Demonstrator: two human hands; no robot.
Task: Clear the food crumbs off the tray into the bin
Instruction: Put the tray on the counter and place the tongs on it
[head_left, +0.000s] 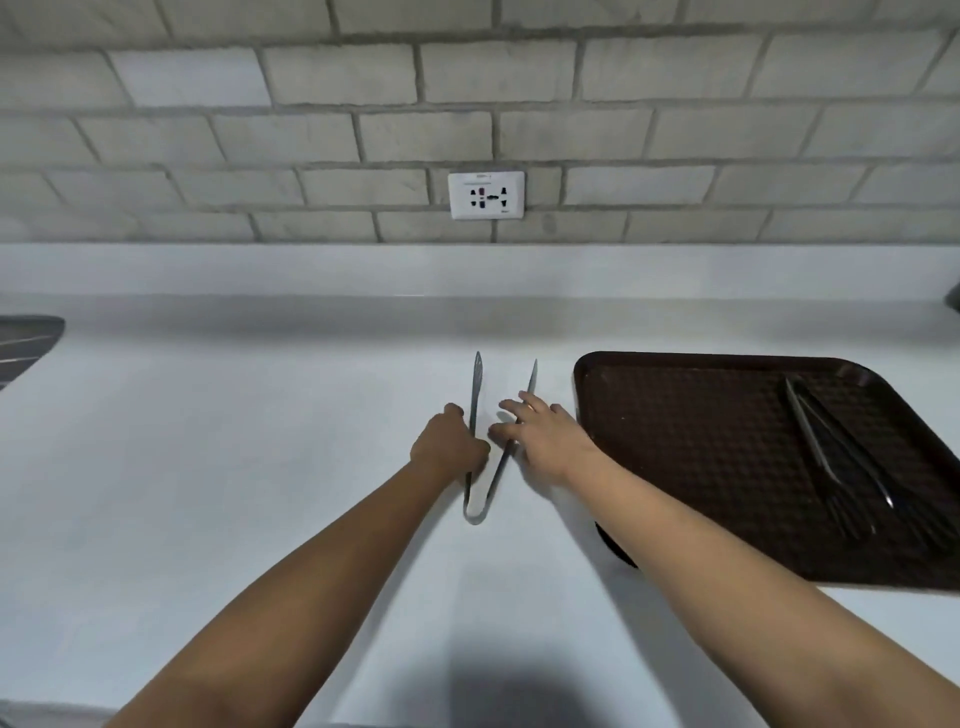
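- a pair of metal tongs (477, 470) lies on the pale surface (234, 467), its joined bend toward the person and its two arms opening out toward the wall.
- the left hand (451, 446) grips the left arm of the tongs, its fingers (453, 410) curled round the metal about midway along it.
- the right hand (540, 434) rests over the right arm of the tongs with its fingers (511, 408) straight and slightly spread, the tips touching or just above the metal; whether they press on it cannot be told.
- the brown tray (701, 447) sits on the surface just to the right of the right hand, its near left corner hidden behind the right forearm.
- small pale specks show on the tray's textured bottom, too small to make out clearly.
- a second set of dark utensils (841, 462), seemingly another pair of tongs, lies slantwise on the right part of the tray.
- a white wall socket (486, 195) is set in the grey brick wall (675, 130) above the back edge of the surface.
- a dark object (28, 343) shows at the far left edge of the surface, cut off by the frame.
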